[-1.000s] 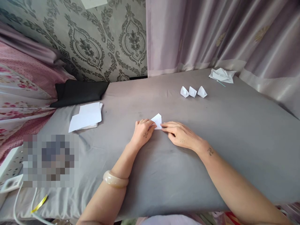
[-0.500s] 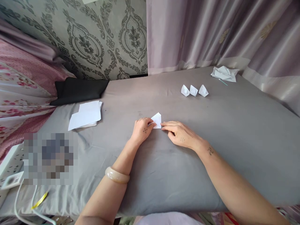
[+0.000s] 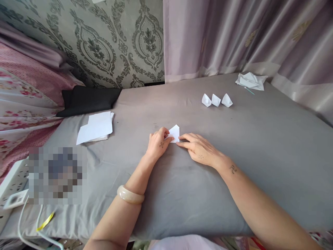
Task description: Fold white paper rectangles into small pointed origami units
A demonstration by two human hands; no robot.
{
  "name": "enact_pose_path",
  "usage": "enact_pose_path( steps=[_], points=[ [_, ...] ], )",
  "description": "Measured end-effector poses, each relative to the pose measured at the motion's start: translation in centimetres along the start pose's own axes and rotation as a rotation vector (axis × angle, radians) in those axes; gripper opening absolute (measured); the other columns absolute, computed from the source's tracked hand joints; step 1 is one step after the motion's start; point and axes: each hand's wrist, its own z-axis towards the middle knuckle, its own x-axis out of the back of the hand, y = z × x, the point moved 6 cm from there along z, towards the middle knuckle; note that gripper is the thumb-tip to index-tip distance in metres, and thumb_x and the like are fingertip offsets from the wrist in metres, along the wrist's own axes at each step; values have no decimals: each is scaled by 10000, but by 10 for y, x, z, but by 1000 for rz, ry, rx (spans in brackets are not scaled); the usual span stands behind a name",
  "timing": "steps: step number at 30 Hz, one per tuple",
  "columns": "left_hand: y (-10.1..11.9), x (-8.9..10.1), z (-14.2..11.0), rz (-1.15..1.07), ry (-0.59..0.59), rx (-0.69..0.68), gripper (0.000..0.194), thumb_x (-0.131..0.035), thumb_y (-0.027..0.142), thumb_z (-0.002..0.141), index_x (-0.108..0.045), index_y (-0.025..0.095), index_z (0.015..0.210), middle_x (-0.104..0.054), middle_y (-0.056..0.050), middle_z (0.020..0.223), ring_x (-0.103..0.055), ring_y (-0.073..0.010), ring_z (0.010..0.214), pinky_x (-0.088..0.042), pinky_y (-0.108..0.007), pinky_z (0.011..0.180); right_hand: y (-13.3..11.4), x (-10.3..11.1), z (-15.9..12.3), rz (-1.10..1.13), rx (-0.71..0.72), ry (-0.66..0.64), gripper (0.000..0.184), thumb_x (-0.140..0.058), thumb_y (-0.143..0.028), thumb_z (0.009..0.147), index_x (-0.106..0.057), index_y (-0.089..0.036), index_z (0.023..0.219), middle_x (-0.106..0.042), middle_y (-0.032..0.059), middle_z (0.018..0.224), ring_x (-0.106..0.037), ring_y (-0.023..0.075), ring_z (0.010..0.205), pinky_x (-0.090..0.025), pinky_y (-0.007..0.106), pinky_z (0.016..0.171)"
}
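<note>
A small piece of folded white paper (image 3: 176, 132) with a pointed top lies on the grey cloth in front of me. My left hand (image 3: 158, 140) is closed on its left side, thumb lying over the paper. From the right, my right hand (image 3: 199, 147) touches the paper's right edge and lower corner with its fingertips; its fingers are stretched out and a little apart. Farther back stand three small folded paper shapes: a left one (image 3: 206, 100), a middle one (image 3: 215, 100) and a right one (image 3: 227, 100).
White paper sheets (image 3: 97, 126) lie at the left, in front of a folded black cloth (image 3: 91, 99). More folded paper (image 3: 251, 81) and a thin swab-like stick (image 3: 249, 91) are at the back right. A power strip (image 3: 11, 187), cables and a yellow strip (image 3: 45, 221) sit lower left.
My right thumb has moved from beside the paper onto its lower right corner, apart from the index finger. My left hand stays on the paper. The view has shifted slightly.
</note>
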Motion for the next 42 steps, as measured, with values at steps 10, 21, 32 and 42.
enact_pose_path(
  steps=[10, 21, 32, 42],
  points=[
    [-6, 2, -4, 15, 32, -48, 103, -489, 244, 891, -574, 214, 941, -673, -11, 848, -602, -193, 851, -359, -403, 885, 1, 0, 3, 55, -42, 10, 566, -408, 12, 793, -658, -307, 1189, -606, 34, 1194, -547, 213, 1033, -480, 424, 915],
    [-7, 4, -2, -73, 47, 55, 49, -583, 227, 831, -587, 209, 876, -690, -6, 804, -622, -191, 837, -411, -371, 842, -4, 1, 3, 47, -55, 23, 516, -396, -3, 818, -669, -267, 1166, -612, 53, 1176, -546, 223, 1062, -490, 429, 915],
    [-6, 0, -3, 60, 81, -62, 96, -532, 248, 864, -569, 215, 946, -677, -20, 881, -600, -208, 877, -351, -386, 844, -8, -8, 6, 60, 32, 96, 447, -359, 23, 809, -647, -184, 1081, -586, 97, 1293, -523, 241, 1208, -448, 453, 1020],
    [-9, -4, -1, 32, 69, -83, 79, -531, 238, 875, -592, 210, 918, -670, -17, 857, -593, -205, 870, -350, -375, 829, -7, 3, 16, 133, -29, 59, 229, -458, -109, 869, -649, -216, 934, -651, 49, 1127, -579, 207, 985, -469, 393, 893]
  ],
)
